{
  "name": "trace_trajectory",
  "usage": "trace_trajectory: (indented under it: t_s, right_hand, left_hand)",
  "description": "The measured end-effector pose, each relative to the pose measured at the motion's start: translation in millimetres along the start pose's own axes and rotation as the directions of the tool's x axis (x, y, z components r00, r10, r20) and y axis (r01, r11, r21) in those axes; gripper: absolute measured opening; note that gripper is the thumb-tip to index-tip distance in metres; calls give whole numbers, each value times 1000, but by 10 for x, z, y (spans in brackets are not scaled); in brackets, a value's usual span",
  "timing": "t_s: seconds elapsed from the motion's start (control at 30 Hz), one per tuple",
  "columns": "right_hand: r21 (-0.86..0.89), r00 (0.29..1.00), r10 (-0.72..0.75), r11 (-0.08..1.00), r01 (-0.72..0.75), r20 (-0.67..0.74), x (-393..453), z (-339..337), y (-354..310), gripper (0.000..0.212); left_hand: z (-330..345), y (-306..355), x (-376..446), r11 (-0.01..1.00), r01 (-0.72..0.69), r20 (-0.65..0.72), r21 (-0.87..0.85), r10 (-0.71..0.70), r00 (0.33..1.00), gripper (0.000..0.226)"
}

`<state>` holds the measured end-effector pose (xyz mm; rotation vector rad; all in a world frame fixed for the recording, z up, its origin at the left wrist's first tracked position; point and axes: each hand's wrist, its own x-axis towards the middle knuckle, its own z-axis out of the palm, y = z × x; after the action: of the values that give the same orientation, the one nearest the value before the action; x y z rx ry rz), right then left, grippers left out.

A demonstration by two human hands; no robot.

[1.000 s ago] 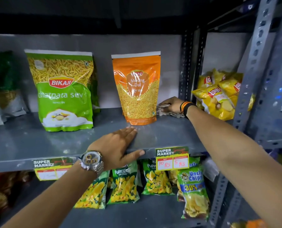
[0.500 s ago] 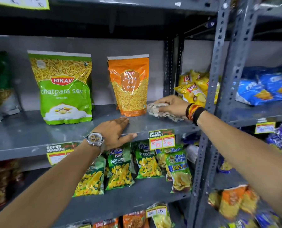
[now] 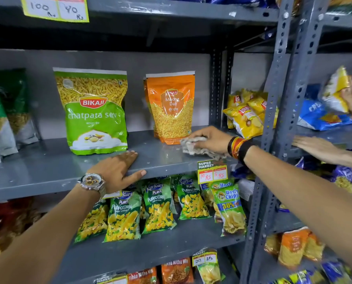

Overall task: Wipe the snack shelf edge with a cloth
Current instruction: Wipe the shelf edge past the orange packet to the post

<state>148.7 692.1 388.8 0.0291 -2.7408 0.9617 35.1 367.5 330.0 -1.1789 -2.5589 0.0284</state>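
A grey metal shelf [image 3: 48,173] runs across the middle, its front edge facing me. My right hand [image 3: 210,140] presses a crumpled whitish cloth [image 3: 191,146] onto the shelf top, just in front of an orange Moong Dal bag [image 3: 171,107]. My left hand [image 3: 115,171] lies flat on the shelf near the front edge, fingers spread and thumb hooked over the lip; a metal watch is on its wrist. A green Bikaji sev bag [image 3: 95,113] stands behind the left hand.
A yellow price tag [image 3: 212,172] hangs from the shelf edge under the cloth. Green snack packets [image 3: 158,206] hang below. Perforated uprights [image 3: 273,119] bound the shelf on the right. Another person's hands [image 3: 314,146] work at the neighbouring rack with yellow chip bags [image 3: 247,113].
My right hand has pulled the cloth forward from the shelf's back corner towards the front, past the orange bag. The view has drawn back. Another person's hands have come into view at right.
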Motion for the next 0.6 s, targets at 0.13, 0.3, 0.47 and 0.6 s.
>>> trace_trajectory:
  t_s: [0.13,0.3,0.47,0.6]
  right_hand:
    - [-50,955,107,991,-125,-276,165,-207,204,23]
    - [-19,966,122,991,-130,-229,94,204,78,22]
    - [85,993,-112,990,116,-46,-392,703,-502,28]
    - [207,971,-114,966,157,-208,-766,873,-388,29]
  left_hand:
    - [30,-11,3,1000,3,-2,1,-3,1000,116]
    - [53,-15,0,1000,6,-3,7,-6,1000,107]
    - [-9,29,-73,999,20,-8,27,-20,1000,102]
    - [17,192,-344,1000,-10,-169,13,12,986,89]
